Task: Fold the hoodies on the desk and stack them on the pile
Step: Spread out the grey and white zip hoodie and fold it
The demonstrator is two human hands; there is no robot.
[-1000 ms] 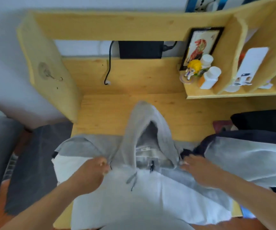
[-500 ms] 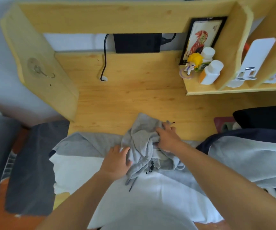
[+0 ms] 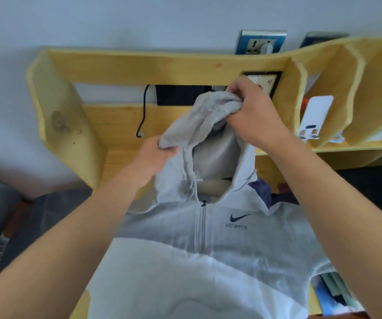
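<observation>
A grey and white zip hoodie with a dark logo on the chest hangs lifted above the wooden desk, its front facing me. My left hand grips the left edge of the grey hood. My right hand grips the bunched top of the hood, higher up and to the right. The hoodie's lower part falls out of view at the bottom. A dark navy garment shows behind the hoodie's right shoulder; the pile is mostly hidden.
The desk has a wooden shelf unit at the back right holding a white object and a framed picture. A black box and cable sit at the back. Dark fabric lies at the right. A grey seat is at the left.
Both hands have lifted the hoodie off the desk by its hood, so its front now hangs facing me. My view has tilted upward.
</observation>
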